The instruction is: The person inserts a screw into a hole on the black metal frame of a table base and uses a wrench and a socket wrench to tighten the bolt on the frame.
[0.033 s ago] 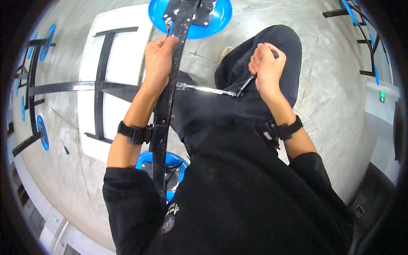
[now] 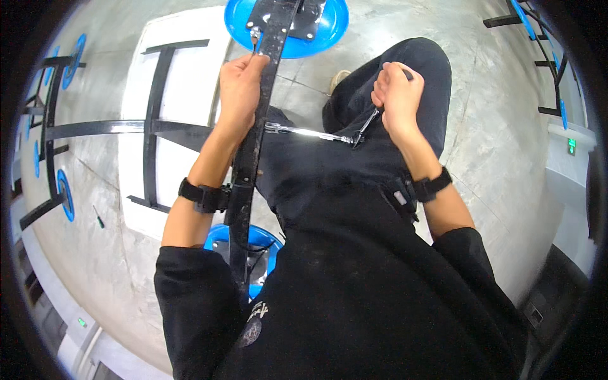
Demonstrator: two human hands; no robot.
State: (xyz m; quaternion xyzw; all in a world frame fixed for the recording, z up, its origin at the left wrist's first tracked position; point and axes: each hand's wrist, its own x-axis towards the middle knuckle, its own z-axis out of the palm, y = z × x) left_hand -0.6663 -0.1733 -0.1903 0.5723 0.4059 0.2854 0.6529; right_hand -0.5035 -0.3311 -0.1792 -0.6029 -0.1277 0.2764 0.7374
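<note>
My right hand (image 2: 401, 98) is closed round the dark grip of a ratchet wrench (image 2: 366, 128), over my bent knee. From the wrench's head a long silver extension bar (image 2: 307, 133) runs leftward, its far end meeting the side of a black metal beam (image 2: 256, 145). My left hand (image 2: 242, 88) is closed at the beam's left edge, thumb against its face and the other fingers mostly hidden. Just beyond that fist a small silver metal part (image 2: 255, 35) shows beside the beam; its lower end is hidden.
A blue round disc (image 2: 329, 31) sits under the beam's far end, another blue disc (image 2: 270, 237) under its near end. To the left, a black frame (image 2: 155, 114) crosses a white board (image 2: 133, 95). A screwdriver (image 2: 99, 218) lies on the floor. More blue-footed frames stand at both sides.
The whole view has shifted slightly. Both hands keep their holds, and the wrench and bar stay nearly the same against the beam.
</note>
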